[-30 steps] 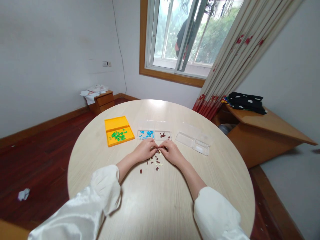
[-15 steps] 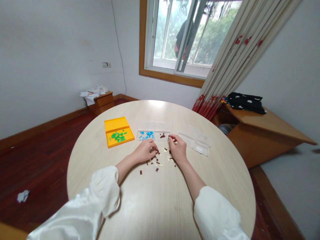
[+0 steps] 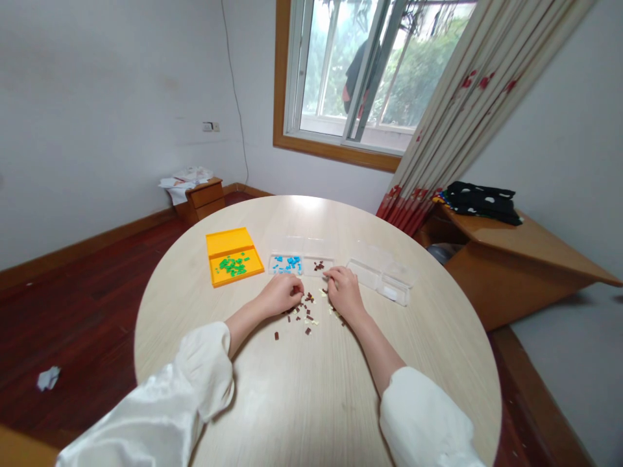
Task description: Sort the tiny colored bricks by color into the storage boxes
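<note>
My left hand [image 3: 282, 295] rests on the table with its fingers curled together at the left side of a loose pile of small brown bricks [image 3: 308, 312] and cream bricks [image 3: 315, 322]. What its fingertips hold is too small to make out. My right hand [image 3: 345, 292] is at the pile's right side, its bent fingers close together by the front right corner of a clear plastic box [image 3: 311, 272]. Anything between those fingers is hidden. Inside this box lie several brown bricks [image 3: 318, 265]; blue bricks [image 3: 293, 261] fill the clear box beside it.
An open yellow box [image 3: 226, 242] with green bricks [image 3: 232, 265] stands at the left. Two open clear boxes [image 3: 365, 275] [image 3: 393, 293] are right of my right hand. One brown brick [image 3: 276, 336] lies apart on the round table [image 3: 282, 402].
My right hand has turned and drawn slightly down from the box with brown bricks; the brown piece at its fingertips no longer shows. My left fingers have pulled slightly back from the pile.
</note>
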A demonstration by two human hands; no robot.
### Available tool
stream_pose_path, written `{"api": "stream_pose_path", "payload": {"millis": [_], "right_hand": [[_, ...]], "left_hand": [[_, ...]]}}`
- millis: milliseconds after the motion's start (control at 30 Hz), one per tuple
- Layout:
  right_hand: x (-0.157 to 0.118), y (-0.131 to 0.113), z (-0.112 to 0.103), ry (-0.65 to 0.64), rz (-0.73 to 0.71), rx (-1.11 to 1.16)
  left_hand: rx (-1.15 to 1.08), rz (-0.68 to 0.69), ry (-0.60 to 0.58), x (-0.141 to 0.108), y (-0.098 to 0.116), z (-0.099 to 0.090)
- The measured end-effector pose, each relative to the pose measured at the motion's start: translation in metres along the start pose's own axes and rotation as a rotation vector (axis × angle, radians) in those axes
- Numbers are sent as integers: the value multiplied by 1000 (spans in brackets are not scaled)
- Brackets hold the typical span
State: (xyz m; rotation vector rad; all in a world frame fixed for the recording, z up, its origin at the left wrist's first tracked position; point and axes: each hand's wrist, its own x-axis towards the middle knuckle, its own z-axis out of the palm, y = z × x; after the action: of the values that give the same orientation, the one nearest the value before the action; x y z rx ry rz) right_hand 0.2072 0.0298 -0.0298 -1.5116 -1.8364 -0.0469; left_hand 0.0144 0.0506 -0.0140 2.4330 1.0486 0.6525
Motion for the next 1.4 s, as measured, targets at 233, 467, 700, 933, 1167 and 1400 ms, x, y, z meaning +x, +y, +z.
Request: {"api": "stream_pose_path", "payload": {"millis": [233, 467, 700, 933, 1167, 1400], "right_hand": [[-5, -6, -5, -60, -11, 11], [-7, -2, -3, -67, -41, 55], [-13, -13, -10, -114, -75, 121], [-18, -29, -18, -214, -69, 172], [-15, -22, -21, -198, -64, 136], [-9, -11, -49, -154, 51, 112]], "left_hand": [[-13, 41, 22, -3, -2, 0], [-68, 68, 128, -4, -7, 2], [-115, 73, 324, -3, -9, 3], [-117, 13, 346, 0, -8, 5], [-104, -36, 300, 0, -9, 3], [-105, 12, 218, -2, -8, 4]]}}
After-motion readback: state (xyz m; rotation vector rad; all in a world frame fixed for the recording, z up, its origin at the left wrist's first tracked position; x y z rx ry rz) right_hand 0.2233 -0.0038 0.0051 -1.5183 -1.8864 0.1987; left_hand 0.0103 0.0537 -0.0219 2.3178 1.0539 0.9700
